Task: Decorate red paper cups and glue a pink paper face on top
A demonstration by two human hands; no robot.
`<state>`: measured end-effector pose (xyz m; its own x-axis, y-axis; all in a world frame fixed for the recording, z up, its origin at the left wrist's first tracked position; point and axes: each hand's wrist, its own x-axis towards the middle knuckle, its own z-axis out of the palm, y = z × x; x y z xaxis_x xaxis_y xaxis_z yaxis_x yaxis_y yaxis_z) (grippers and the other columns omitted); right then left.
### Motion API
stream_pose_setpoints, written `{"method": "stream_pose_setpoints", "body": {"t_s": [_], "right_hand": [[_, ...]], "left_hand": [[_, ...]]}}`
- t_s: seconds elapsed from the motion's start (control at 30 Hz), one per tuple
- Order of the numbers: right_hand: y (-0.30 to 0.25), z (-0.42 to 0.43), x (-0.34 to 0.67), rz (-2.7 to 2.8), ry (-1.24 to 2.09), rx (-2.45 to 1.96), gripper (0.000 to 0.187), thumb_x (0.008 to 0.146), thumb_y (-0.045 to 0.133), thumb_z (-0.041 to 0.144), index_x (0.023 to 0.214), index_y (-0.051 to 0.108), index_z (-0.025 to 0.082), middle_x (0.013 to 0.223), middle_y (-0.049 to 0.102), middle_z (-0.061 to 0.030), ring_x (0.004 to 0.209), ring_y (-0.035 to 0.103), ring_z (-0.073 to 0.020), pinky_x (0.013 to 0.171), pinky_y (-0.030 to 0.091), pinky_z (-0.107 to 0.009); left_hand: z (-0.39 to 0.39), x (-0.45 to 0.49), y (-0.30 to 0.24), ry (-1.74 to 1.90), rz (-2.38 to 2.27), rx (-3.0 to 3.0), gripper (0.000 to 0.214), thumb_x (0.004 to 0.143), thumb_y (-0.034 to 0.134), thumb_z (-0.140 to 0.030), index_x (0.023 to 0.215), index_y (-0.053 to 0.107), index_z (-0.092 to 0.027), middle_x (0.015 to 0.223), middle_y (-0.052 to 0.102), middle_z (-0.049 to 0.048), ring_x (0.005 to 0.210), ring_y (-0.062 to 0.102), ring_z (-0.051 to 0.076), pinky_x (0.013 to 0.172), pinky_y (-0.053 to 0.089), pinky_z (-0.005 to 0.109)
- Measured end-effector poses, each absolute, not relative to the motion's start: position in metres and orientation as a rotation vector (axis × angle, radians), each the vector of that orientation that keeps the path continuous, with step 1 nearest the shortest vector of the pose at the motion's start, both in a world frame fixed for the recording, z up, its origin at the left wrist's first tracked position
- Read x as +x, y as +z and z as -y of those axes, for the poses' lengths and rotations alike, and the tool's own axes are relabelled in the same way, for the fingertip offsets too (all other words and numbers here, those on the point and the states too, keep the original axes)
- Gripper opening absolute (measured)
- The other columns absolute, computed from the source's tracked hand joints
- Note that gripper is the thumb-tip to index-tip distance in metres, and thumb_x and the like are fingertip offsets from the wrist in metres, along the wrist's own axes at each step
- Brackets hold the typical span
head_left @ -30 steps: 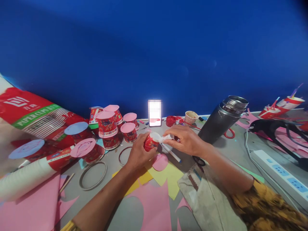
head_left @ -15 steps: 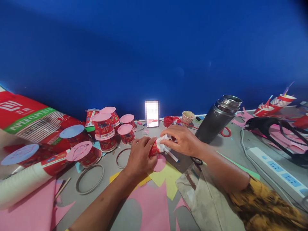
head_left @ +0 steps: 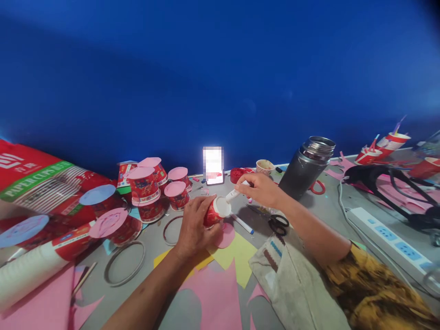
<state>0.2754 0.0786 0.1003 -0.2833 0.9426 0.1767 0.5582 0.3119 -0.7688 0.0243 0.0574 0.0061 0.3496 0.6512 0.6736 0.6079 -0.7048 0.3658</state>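
My left hand (head_left: 197, 227) is wrapped round a red patterned paper cup (head_left: 211, 216), tilted with its round white end turned up and to the right. My right hand (head_left: 263, 189) grips a white glue stick (head_left: 233, 195) from above; its lower end is at the edge of that white end. Below the cup lies a pink paper disc (head_left: 227, 236), partly covered by my left hand. A white marker with a blue tip (head_left: 243, 224) rests to the right of it. Black-handled scissors (head_left: 278, 224) lie under my right forearm.
Red cups topped with pink discs (head_left: 140, 183) stand at the left, beside a paper-cup bag (head_left: 44, 178). A lit phone (head_left: 213, 167) leans on the blue wall. A dark flask (head_left: 304, 169), a power strip (head_left: 392, 238) and a cloth pouch (head_left: 295, 275) are at the right.
The cup has turned so its white end faces up more fully. My right hand has drawn slightly away with the glue stick. The scissors under my forearm show more now.
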Motion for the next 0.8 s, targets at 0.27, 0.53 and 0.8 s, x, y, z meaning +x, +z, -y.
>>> {"method": "stream_pose_setpoints", "body": {"t_s": [0.27,0.53,0.8], "right_hand": [[0.101,-0.074,0.270,1.920,0.864,-1.338,0.029,0.089,0.064,0.046,0.087,0.072,0.018,0.058,0.063,0.0026,0.051,0.047,-0.0122,0.051,0.032,-0.026],[0.097,-0.058,0.255,1.989,0.697,-1.261,0.019,0.093,0.068,0.037,0.090,0.073,0.019,0.063,0.065,0.0030,0.054,0.049,-0.0112,0.055,0.033,-0.025],[0.092,-0.046,0.246,2.125,0.333,-1.126,0.015,0.098,0.069,0.034,0.099,0.074,0.020,0.077,0.069,0.0004,0.067,0.056,-0.0136,0.065,0.036,-0.026]], "left_hand": [[-0.063,0.026,0.006,1.384,-1.265,2.365,0.053,0.085,0.072,-0.025,0.137,0.057,-0.025,0.124,0.070,0.0098,0.112,0.069,0.030,0.099,0.054,0.046],[-0.065,0.028,0.001,1.286,-1.413,2.300,0.054,0.082,0.072,-0.027,0.134,0.062,-0.021,0.117,0.070,0.0107,0.108,0.070,0.033,0.096,0.054,0.049],[-0.056,0.033,0.006,1.138,-1.427,2.401,0.058,0.077,0.075,-0.025,0.134,0.065,-0.023,0.117,0.072,0.0114,0.111,0.068,0.038,0.100,0.047,0.058]]}}
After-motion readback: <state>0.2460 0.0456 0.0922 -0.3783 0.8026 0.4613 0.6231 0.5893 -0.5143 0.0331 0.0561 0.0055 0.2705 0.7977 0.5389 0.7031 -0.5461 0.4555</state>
